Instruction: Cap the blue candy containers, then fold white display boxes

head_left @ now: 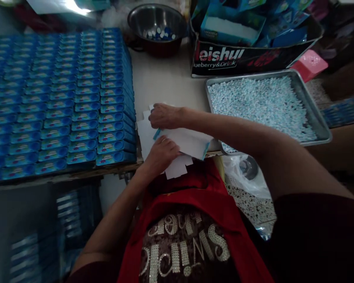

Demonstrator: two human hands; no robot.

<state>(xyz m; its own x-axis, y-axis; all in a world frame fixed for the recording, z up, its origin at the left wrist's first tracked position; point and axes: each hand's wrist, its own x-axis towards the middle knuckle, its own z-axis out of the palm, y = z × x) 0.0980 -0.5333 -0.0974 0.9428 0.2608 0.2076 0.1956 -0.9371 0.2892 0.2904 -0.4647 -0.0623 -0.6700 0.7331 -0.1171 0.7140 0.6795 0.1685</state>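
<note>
Both hands are on a partly folded white carton (188, 140) with blue printed edges, near the front edge of the table. My right hand (166, 116) reaches across from the right, fingers curled down at the carton's far left end. Just below it, my left hand (163, 152) grips the carton's near side, a blue flap showing between the two hands. Under them lie flat white carton blanks (144, 135), with tabs sticking out past the table edge (175, 169). My fingertips are partly hidden.
Rows of blue boxes (115, 125) fill the left side. Behind stands a metal bowl (156, 19) with small blue and white pieces. A black cardboard box (218, 59) holds blue packs. At right, a metal tray (327, 135) is full of pale blue-white pieces, with a red container (309, 65) beyond.
</note>
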